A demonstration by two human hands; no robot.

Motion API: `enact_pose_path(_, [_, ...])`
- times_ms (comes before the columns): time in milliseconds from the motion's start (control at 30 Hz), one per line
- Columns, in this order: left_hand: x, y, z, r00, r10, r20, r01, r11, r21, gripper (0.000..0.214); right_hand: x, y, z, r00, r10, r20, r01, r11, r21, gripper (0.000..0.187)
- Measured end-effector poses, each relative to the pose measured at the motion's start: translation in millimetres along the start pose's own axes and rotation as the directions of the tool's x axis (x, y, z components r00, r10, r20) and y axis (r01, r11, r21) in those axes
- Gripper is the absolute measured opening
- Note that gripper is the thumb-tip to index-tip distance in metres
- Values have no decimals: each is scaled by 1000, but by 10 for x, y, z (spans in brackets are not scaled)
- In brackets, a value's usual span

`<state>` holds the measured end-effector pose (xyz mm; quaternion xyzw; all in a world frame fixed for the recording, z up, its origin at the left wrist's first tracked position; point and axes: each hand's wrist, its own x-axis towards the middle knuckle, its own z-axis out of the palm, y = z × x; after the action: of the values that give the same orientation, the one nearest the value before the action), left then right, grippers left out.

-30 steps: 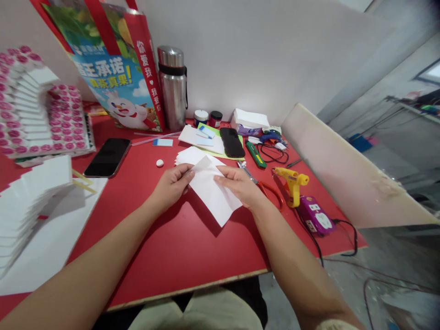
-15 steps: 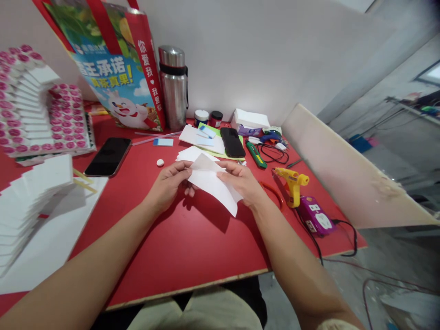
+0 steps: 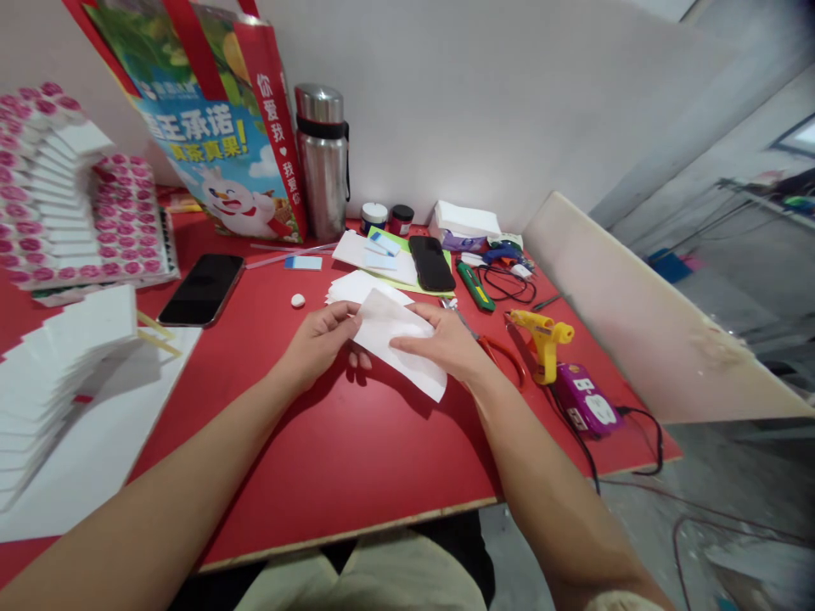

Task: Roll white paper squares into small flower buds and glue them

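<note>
A white sheet of paper (image 3: 407, 352) is held above the red table between both hands. My left hand (image 3: 328, 335) pinches its left edge between thumb and fingers. My right hand (image 3: 449, 339) grips the right side, its thumb lying across the top face and its fingers behind the sheet. Just beyond the held sheet lie more white paper pieces (image 3: 356, 286), partly hidden by it. Close to my right hand rests a pair of scissors with orange handles (image 3: 509, 361). A small round white object (image 3: 298, 300) lies past my left hand.
Left stand fanned white card steps (image 3: 70, 365) on a white board and a phone (image 3: 202, 290). Behind are a printed bag (image 3: 216, 127) and steel flask (image 3: 322, 161). Rightward lie another phone (image 3: 431, 263), a green cutter (image 3: 474, 286), yellow glue gun (image 3: 541, 339) and purple power socket (image 3: 587, 400).
The paper, curved and creased before, now lies flatter in my hands. My right thumb has slid further across its face, and more of the scissors shows.
</note>
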<state>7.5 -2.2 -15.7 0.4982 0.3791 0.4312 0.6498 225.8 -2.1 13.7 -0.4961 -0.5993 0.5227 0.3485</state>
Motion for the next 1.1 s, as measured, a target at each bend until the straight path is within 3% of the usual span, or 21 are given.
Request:
enact_pose_path(133, [12, 2, 5, 1000, -1, -22, -1, 998, -70, 16, -7, -16, -8, 989, -148, 25, 150, 986, -76, 46])
enact_pose_path(300, [17, -3, -22, 998, 38, -59, -44, 993, -112, 10, -31, 0, -65, 985, -112, 132, 105, 993, 62, 47])
enact_pose_path(500, [-22, -17, -45, 996, 74, 52, -69, 993, -96, 12, 19, 55, -121, 973, 54, 223, -147, 893, 426, 65])
enact_pose_path(667, [-60, -26, -14, 990, 87, 115, -90, 996, 19, 27, 11, 32, -4, 928, 97, 361, -287, 803, 522, 63])
enact_pose_path(733, [-72, -10, 3, 986, 133, 101, -140, 988, 68, 27, -19, 17, 42, 923, 97, 373, -289, 815, 502, 64])
enact_pose_path(833, [-91, 20, 22, 972, 199, 124, -209, 975, 75, 25, -55, 5, 89, 905, 125, 407, -317, 835, 449, 82])
enact_pose_path(933, [-116, 39, 47, 966, 188, 176, -199, 979, 46, 30, -52, 21, 127, 896, 146, 420, -286, 912, 295, 89])
enact_pose_path(1033, [-136, 51, 81, 973, 152, 172, -164, 985, 60, 41, -28, 61, 172, 943, 63, 326, -82, 996, 45, 82])
enact_pose_path(1100, [-132, 50, 94, 986, 107, 126, -121, 986, 114, 42, -23, 79, 203, 958, -33, 285, 70, 991, -118, 81])
